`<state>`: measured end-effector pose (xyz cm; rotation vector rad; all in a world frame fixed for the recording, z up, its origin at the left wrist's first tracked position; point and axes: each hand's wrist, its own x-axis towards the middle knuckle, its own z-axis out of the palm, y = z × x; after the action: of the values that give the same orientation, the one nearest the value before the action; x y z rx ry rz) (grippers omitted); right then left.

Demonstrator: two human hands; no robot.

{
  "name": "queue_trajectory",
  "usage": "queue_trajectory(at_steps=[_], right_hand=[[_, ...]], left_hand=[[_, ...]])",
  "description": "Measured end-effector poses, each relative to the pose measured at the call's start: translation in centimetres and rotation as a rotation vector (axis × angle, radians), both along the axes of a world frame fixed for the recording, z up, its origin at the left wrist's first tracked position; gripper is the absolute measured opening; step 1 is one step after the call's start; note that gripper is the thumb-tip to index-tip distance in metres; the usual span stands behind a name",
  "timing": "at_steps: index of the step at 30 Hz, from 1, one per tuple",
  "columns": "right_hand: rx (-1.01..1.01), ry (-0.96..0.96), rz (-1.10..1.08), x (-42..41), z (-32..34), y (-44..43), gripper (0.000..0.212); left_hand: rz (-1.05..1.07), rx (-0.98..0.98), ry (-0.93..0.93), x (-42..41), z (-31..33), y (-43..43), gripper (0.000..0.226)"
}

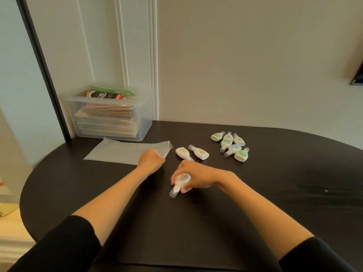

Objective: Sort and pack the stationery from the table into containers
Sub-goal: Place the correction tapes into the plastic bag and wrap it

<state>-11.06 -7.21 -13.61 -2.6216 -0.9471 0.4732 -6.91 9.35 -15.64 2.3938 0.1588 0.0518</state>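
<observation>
A translucent plastic bag (pixel 121 153) lies flat on the dark table (pixel 275 193). My left hand (pixel 150 159) pinches the bag's open right end. My right hand (pixel 193 176) grips a white correction tape (pixel 179 185), clear tip pointing down-left, just above the table. Two more white correction tapes (pixel 193 153) lie side by side right of the bag's mouth. Farther right, a cluster of several correction tapes (pixel 232 145) with green and blue labels sits on the table.
A clear plastic box (pixel 110 114) filled with stacked packets stands at the table's back left, against the wall. The table's curved edge runs along the left. A pale ledge (pixel 9 222) lies beyond it at lower left.
</observation>
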Motion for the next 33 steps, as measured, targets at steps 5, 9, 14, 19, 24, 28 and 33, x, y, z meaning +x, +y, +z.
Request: queue_trajectory(at_steps=[5,9,14,19,24,28,33], right_hand=[[-0.06,-0.262,-0.214,0.2,-1.0,-2.4,0.028],[0.333,-0.168,-0.506,0.6,-0.9,-3.6,0.025],[0.895,0.341,-0.702,1.3,-1.9,-4.6,0.018],[1.007,0.491,-0.741,2.0,-2.2,-5.2,0.021],[1.017,0.516,-0.642,2.4,-2.1,-5.3,0.028],[1.057,0.476,-0.593,2.4,-1.8,-4.5,0.016],[1.115,0.383,-0.668,2.3,-1.5,-3.9,0.012]], left_hand=[[-0.048,-0.103,-0.05,-1.5,-0.3,-1.2,0.01],[-0.219,-0.032,0.068,-2.4,0.3,-1.9,0.021],[-0.233,0.271,-0.023,-1.9,1.0,-3.4,0.036],[-0.13,0.524,-0.116,-0.6,0.3,-5.3,0.042],[-0.06,0.398,-0.099,0.5,-0.1,-5.0,0.022],[-0.089,0.185,-0.106,0.9,0.2,-3.6,0.038],[-0.209,0.128,-0.05,0.7,0.6,-3.1,0.015]])
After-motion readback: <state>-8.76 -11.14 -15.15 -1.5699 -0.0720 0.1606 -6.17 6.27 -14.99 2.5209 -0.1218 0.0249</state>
